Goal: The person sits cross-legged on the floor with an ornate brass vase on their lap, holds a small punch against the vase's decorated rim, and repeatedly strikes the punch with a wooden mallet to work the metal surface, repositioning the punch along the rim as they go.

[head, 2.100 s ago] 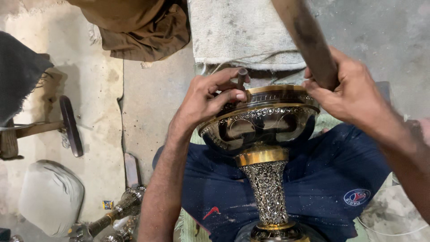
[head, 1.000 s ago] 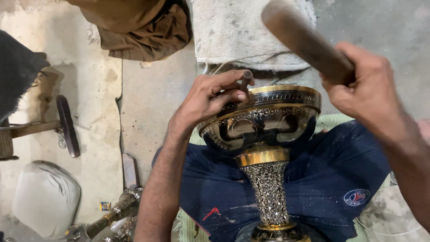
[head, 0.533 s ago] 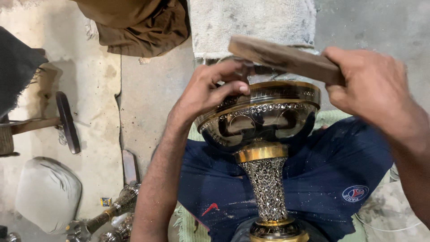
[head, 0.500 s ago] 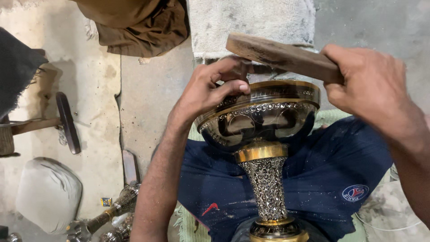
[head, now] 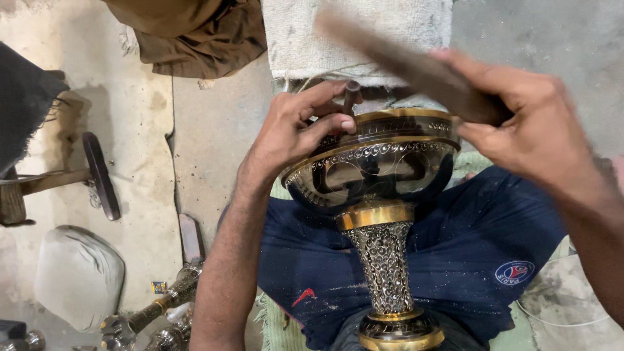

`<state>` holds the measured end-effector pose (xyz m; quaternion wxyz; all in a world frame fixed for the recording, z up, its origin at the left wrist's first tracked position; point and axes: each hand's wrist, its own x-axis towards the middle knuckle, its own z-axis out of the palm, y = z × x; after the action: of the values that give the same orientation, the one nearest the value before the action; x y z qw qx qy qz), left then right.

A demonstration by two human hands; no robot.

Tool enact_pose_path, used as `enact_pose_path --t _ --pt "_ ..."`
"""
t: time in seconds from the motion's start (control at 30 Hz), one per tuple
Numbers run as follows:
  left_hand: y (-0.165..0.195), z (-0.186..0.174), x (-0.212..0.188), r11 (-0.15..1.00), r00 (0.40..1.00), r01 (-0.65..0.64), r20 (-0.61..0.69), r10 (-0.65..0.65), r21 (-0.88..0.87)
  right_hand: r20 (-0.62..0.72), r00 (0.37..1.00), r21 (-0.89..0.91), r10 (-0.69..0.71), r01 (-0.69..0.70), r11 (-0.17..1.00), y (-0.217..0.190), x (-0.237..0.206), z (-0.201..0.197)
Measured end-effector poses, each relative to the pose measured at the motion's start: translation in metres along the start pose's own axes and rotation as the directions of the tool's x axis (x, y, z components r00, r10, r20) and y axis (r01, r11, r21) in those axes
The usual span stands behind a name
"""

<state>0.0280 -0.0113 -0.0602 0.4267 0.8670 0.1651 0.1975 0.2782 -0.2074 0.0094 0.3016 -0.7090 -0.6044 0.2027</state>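
Chasing the bowl [head: 374,162] rim: left hand [head: 296,133] pinches punch [head: 351,96], right hand [head: 526,127] grips raised mallet [head: 403,62]; engraving looks unfinished.

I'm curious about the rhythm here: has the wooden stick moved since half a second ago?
Yes. The wooden stick in the right hand has tilted up, away from the goblet's rim, toward the white cloth.
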Motion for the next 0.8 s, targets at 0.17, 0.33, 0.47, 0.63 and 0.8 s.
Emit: enact_pose_path --t 0.17,0.33,0.47,0.63,0.8 --pt "-0.0006 -0.0007 0.0007 1.000 1.000 -0.023 0.020 0.023 0.015 -0.032 0.999 -0.153 -0.014 0.009 0.988 0.0000 0.0011 0.0029" --pt "0.0003 -0.0010 0.0012 1.000 1.000 -0.023 0.007 0.023 0.008 -0.077 0.997 0.078 -0.019 0.025 0.997 0.0025 -0.0002 0.0042" --pt "0.0009 -0.0009 0.0005 0.999 1.000 -0.022 0.001 0.022 -0.024 -0.116 0.987 0.314 -0.112 0.144 0.939 0.0027 -0.0009 0.0040" --pt "-0.0032 -0.0014 0.0016 0.998 0.999 -0.043 0.023 0.042 0.046 -0.067 0.998 0.052 0.008 -0.004 0.999 0.0015 0.0015 0.0045" --pt "-0.0086 0.0000 0.0027 0.996 0.998 -0.047 0.043 0.044 0.073 -0.043 0.998 0.033 0.048 -0.046 0.998 0.0005 0.0041 0.0042"
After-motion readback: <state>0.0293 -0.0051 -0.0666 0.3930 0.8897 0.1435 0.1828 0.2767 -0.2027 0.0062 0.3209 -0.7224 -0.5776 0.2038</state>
